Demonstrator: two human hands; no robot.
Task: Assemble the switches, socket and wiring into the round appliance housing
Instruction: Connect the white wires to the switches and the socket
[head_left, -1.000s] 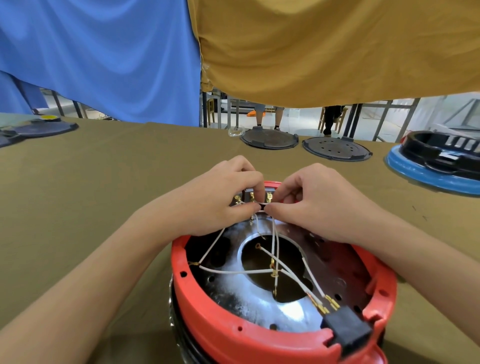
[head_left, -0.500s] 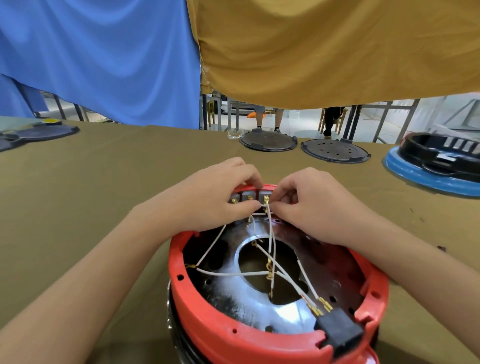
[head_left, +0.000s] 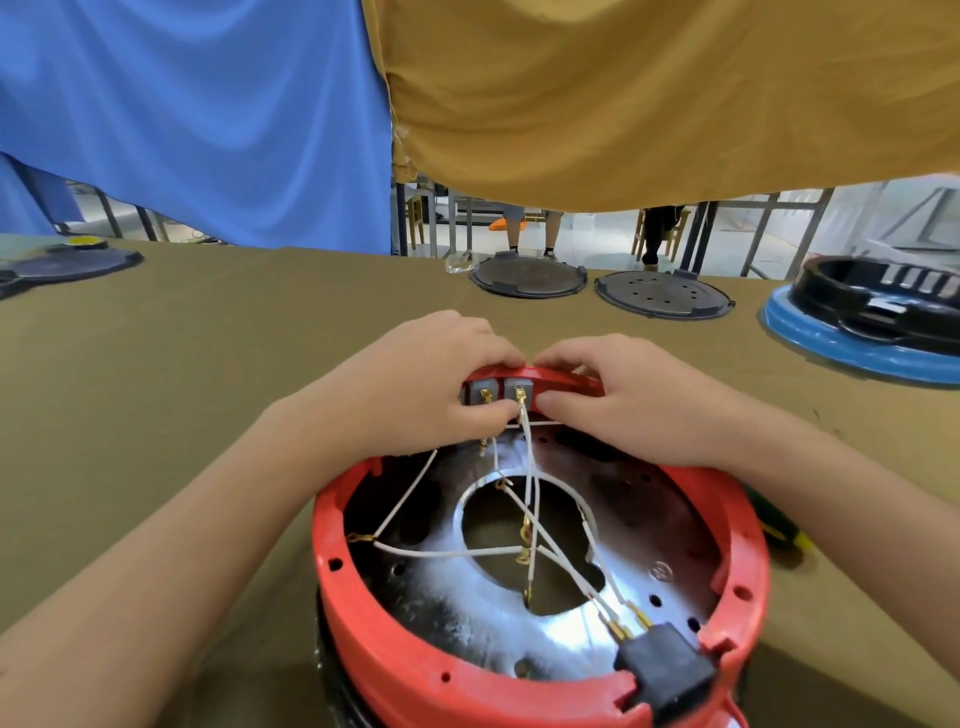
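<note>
Presently, findings as recorded:
Housing: red round housing stood on the counter, open side up.
Switches: two grey switches seated at the far rim, brass terminals showing.
Left hand: grip pinched on the switches.
Right hand: grip clamped on the far rim, thumb beside the switches.
Wiring: white wires ran from the switches across the metal plate.
Socket: black socket sat in the near rim.

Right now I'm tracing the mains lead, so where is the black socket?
In the head view the black socket sits in a notch of the red housing rim, at the near right edge, with white wires running to its brass terminals.
</note>
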